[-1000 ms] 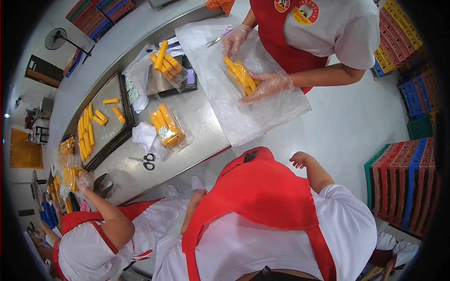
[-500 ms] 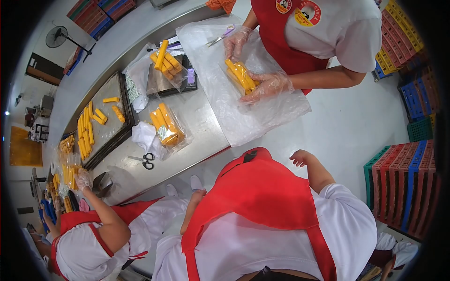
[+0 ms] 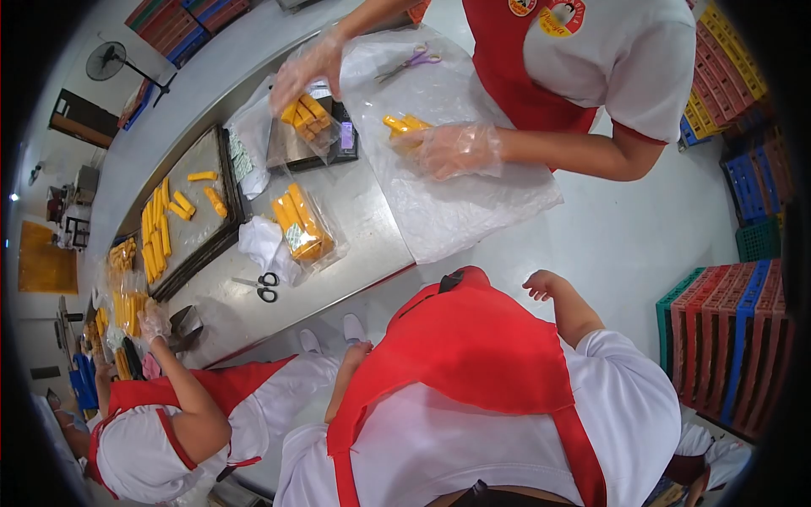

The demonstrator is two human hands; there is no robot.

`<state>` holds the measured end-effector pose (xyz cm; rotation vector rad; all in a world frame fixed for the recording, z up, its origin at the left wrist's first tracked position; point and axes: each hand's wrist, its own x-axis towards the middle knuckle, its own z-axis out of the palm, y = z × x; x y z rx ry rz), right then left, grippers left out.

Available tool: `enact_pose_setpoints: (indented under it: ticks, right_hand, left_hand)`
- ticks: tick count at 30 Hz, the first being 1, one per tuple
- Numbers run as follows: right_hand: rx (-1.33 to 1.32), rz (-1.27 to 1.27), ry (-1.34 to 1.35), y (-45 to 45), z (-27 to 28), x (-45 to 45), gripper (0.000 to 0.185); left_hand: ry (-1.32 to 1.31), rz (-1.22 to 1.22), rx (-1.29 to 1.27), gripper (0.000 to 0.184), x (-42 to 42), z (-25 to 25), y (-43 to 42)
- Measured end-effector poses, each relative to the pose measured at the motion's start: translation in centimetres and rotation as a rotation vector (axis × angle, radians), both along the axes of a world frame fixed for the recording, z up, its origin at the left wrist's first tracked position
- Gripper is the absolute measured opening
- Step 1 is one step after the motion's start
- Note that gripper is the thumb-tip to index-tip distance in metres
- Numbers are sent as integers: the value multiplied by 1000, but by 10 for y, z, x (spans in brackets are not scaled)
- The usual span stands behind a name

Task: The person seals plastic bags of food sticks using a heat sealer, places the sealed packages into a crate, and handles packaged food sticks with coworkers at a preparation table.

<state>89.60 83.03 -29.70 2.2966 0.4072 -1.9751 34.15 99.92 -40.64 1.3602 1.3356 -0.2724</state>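
Observation:
My right hand (image 3: 541, 285) hangs at my side over the floor, its fingers loosely apart with nothing in them. My left hand (image 3: 358, 350) is low beside my red apron (image 3: 473, 355), partly hidden by it; the fingers that show look loose, and no object shows in them. Both hands are away from the steel table (image 3: 355, 228). On it, nearest to me, lie a clear bag of yellow sticks (image 3: 301, 221), a white cloth (image 3: 263, 245) and black-handled scissors (image 3: 266, 286).
Across the table a co-worker's gloved hand (image 3: 308, 74) is over bagged sticks (image 3: 306, 117) on a scale (image 3: 345, 133); the other (image 3: 456, 150) holds sticks on plastic sheeting (image 3: 473, 224). A tray (image 3: 198, 152) holds sticks. Another co-worker (image 3: 160, 439) is at left; stacked crates (image 3: 726, 338) stand right.
The co-worker opposite has moved one gloved hand from the sticks on the sheeting to the bag on the scale. The other hand stays on the sheeting's sticks. My hands have hardly moved.

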Motion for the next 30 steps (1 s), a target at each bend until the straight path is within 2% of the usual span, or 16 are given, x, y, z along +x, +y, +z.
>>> enact_pose_setpoints:
  ticks: [2,5,8,10,12,13,14,16,19,22,23,25,28,30]
  right_hand:
    - [-10,-1,3,-1,0,1,43]
    - [-15,-15,5,-1,-1,-1,41]
    - [-10,-19,22,2,-1,-2,38]
    - [-10,-9,42,6,2,-1,36]
    - [62,15,12,14,8,4,32]
    - [60,22,13,20,17,6,32]
    - [135,68,28,29,33,7,30]
    - [209,126,46,43,66,7,29]
    - [366,187,30,65,103,3,28]
    - [396,82,72,77,101,3,28]
    - [400,87,72,78,98,3,28]
    - [373,36,86,77,85,-1,25]
    - [274,-28,141,62,59,-1,27]
    - [234,-27,115,45,40,-1,29]
  left_hand:
    - [-10,-55,31,44,1,4,-2]
    - [-6,85,-47,45,6,15,-4]
    - [19,-7,5,43,6,16,-4]
    - [-41,-318,235,40,-4,-5,-7]
    - [-49,-263,184,38,4,10,-4]
    - [-73,-125,51,36,15,34,-1]
    - [-111,64,-115,34,45,97,9]
    - [-214,258,-287,31,97,210,25]
    - [-454,229,-279,23,109,225,43]
    - [-474,185,-174,19,126,223,51]
    - [-476,188,-169,19,129,226,50]
    - [-336,-41,-81,16,133,232,49]
    - [-405,11,-210,17,118,202,37]
    - [-322,93,-256,16,102,180,29]
